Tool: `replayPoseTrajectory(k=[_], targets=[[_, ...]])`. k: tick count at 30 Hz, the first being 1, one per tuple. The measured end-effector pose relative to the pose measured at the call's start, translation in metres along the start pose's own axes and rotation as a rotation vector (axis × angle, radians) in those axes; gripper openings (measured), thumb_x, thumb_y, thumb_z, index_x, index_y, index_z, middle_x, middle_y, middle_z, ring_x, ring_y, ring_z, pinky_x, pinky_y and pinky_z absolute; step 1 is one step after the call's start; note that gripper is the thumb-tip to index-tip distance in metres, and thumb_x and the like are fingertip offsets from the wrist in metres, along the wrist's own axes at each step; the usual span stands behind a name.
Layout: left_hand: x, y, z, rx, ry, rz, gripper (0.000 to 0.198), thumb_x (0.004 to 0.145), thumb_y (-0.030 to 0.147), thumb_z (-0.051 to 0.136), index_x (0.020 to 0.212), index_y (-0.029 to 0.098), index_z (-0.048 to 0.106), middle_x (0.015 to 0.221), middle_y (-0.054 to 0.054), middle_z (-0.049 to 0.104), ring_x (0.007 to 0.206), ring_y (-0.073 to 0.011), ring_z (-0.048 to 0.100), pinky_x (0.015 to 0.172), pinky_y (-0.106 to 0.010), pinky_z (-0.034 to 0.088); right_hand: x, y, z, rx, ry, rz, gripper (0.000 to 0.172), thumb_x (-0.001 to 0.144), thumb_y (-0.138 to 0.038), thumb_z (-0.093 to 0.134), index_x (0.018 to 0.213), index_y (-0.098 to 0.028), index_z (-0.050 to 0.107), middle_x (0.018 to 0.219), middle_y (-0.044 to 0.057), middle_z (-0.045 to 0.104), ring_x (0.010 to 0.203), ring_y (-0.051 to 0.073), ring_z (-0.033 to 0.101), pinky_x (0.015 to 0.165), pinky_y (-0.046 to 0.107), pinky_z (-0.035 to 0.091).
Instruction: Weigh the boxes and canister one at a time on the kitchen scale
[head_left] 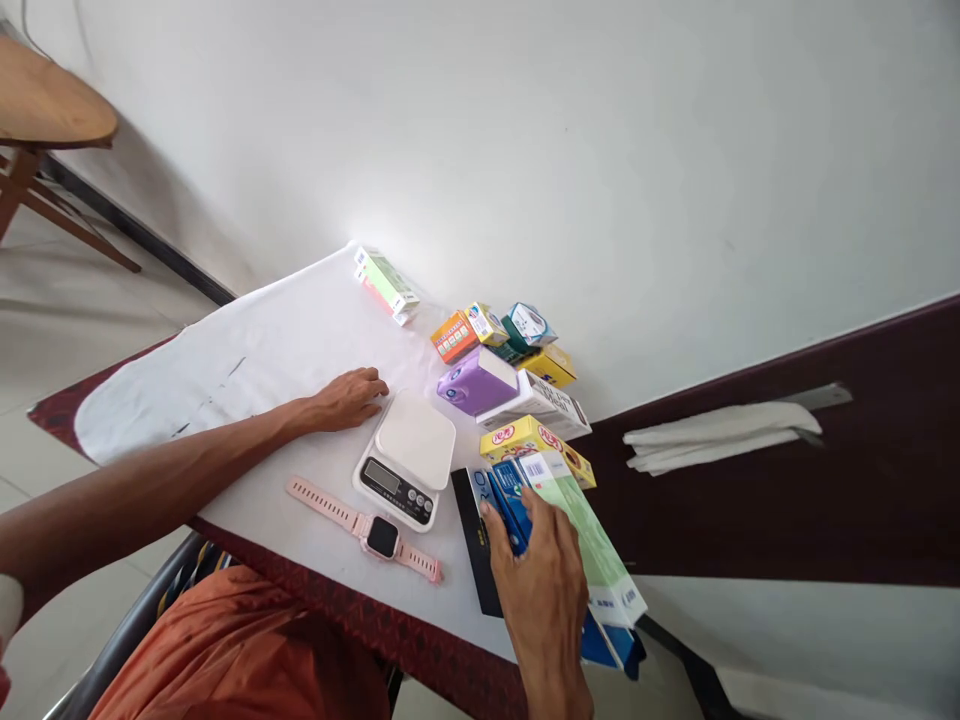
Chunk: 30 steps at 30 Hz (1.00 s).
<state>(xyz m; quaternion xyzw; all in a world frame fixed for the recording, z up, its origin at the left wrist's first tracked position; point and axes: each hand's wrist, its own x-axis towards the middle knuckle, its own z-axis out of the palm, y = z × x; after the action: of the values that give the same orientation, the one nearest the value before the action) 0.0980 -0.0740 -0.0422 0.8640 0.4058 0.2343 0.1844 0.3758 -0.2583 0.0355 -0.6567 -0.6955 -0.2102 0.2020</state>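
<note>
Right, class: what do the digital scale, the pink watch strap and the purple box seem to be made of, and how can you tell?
Digital scale: probably smooth white plastic, judging by its rounded, moulded-looking corners.
Pink watch strap: likely matt silicone or soft plastic; the even colour and row of holes suggest it.
Purple box: probably printed card, perhaps slightly glossy, given its flat sides and straight edges.

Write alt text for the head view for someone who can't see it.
A person's right hand is over blue boxes on a white-covered table, while the left hand lies beside a white digital scale. A pink watch lies in front of the scale, with more colourful boxes toward the wall.
</note>
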Motion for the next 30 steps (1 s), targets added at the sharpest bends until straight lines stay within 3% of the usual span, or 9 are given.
replayPoseTrajectory(k=[4, 8, 11, 14, 17, 20, 24, 30], targets=[[-0.004, 0.004, -0.002, -0.010, -0.016, -0.007, 0.027, 0.092, 0.018, 0.058, 0.117, 0.015, 0.067, 0.113, -0.012, 0.064, 0.104, -0.0251, 0.065, 0.090, -0.035, 0.051, 0.081, -0.047, 0.025, 0.150, -0.049, -0.184, 0.041, 0.102, -0.050, 0.050, 0.124, -0.017, 0.063, 0.111, 0.016, 0.070, 0.108, 0.033, 0.063, 0.091, 0.047, 0.051], [-0.007, 0.005, -0.003, -0.002, -0.026, -0.002, 0.023, 0.092, 0.018, 0.060, 0.114, 0.015, 0.066, 0.114, -0.012, 0.063, 0.105, -0.0257, 0.063, 0.094, -0.037, 0.050, 0.156, -0.080, 0.084, 0.273, -0.191, -0.275, 0.032, 0.097, -0.042, 0.058, 0.116, -0.018, 0.064, 0.114, 0.016, 0.069, 0.110, 0.033, 0.062, 0.095, 0.046, 0.050], [-0.007, 0.005, -0.002, 0.034, -0.032, 0.020, 0.015, 0.093, 0.018, 0.059, 0.106, 0.015, 0.065, 0.113, -0.012, 0.063, 0.101, -0.0253, 0.063, 0.092, -0.038, 0.050, 0.208, -0.095, 0.127, 0.276, -0.297, -0.201, 0.044, 0.087, -0.037, 0.068, 0.123, -0.014, 0.061, 0.124, 0.019, 0.065, 0.120, 0.034, 0.057, 0.104, 0.047, 0.045], [-0.005, 0.005, -0.001, 0.061, -0.035, 0.047, 0.010, 0.095, 0.018, 0.057, 0.101, 0.015, 0.064, 0.110, -0.012, 0.063, 0.099, -0.0251, 0.062, 0.090, -0.038, 0.050, 0.255, -0.108, 0.162, 0.270, -0.319, -0.124, 0.063, 0.081, -0.040, 0.072, 0.133, -0.010, 0.054, 0.133, 0.024, 0.058, 0.130, 0.038, 0.049, 0.106, 0.051, 0.042], [-0.004, 0.005, -0.001, 0.073, -0.031, 0.061, 0.007, 0.096, 0.018, 0.057, 0.098, 0.016, 0.063, 0.109, -0.013, 0.063, 0.098, -0.0256, 0.062, 0.088, -0.039, 0.051, 0.293, -0.118, 0.189, 0.282, -0.334, -0.071, 0.070, 0.082, -0.048, 0.070, 0.138, -0.010, 0.049, 0.139, 0.025, 0.054, 0.134, 0.041, 0.044, 0.105, 0.055, 0.040], [-0.003, 0.005, -0.001, 0.092, -0.035, 0.075, 0.007, 0.095, 0.018, 0.057, 0.096, 0.015, 0.064, 0.108, -0.015, 0.064, 0.098, -0.0270, 0.062, 0.086, -0.040, 0.051, 0.314, -0.129, 0.212, 0.297, -0.376, -0.023, 0.069, 0.084, -0.052, 0.067, 0.135, -0.009, 0.051, 0.137, 0.026, 0.055, 0.132, 0.041, 0.045, 0.104, 0.056, 0.040], [-0.003, 0.005, -0.001, 0.105, -0.020, 0.081, 0.007, 0.094, 0.017, 0.057, 0.096, 0.016, 0.064, 0.107, -0.015, 0.065, 0.096, -0.0273, 0.062, 0.083, -0.041, 0.052, 0.317, -0.139, 0.232, 0.313, -0.402, 0.010, 0.052, 0.086, -0.044, 0.062, 0.126, -0.010, 0.057, 0.133, 0.025, 0.057, 0.128, 0.038, 0.049, 0.103, 0.054, 0.040], [-0.004, 0.006, -0.004, 0.128, -0.044, 0.069, 0.010, 0.096, 0.020, 0.057, 0.098, 0.015, 0.065, 0.108, -0.014, 0.065, 0.097, -0.0259, 0.063, 0.085, -0.038, 0.051, 0.303, -0.132, 0.226, 0.361, -0.357, 0.000, 0.052, 0.077, -0.043, 0.069, 0.114, -0.007, 0.063, 0.121, 0.026, 0.062, 0.117, 0.039, 0.054, 0.097, 0.051, 0.044]])
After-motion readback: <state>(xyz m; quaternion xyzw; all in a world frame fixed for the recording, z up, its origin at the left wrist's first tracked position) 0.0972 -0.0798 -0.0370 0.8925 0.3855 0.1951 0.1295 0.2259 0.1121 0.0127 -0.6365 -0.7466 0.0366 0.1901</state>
